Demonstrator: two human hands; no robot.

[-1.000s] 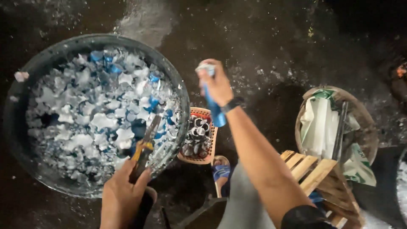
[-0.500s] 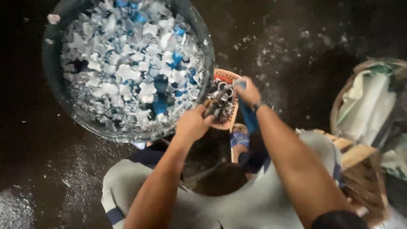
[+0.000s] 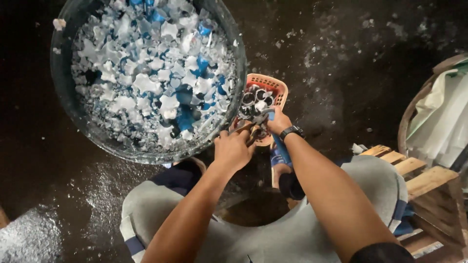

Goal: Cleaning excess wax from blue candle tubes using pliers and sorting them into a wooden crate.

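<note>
My left hand grips a pair of cutters whose tip points into a small orange basket. The basket holds several cut plastic bottle necks and rings. My right hand, with a black watch on the wrist, meets the left hand at the basket's near edge and holds a blue and clear plastic piece that hangs down under the wrist. Just left of the basket stands a big black tub, filled with white, clear and blue plastic shreds.
A wooden crate stands at my right knee. Behind it a round basket holds white sacks. White plastic crumbs are scattered over the dark wet floor. My knees in grey shorts fill the bottom of the view.
My right hand came down from a raised position with the blue piece. My left hand moved with the cutters from the tub's edge to the orange basket. Both hands now meet there.
</note>
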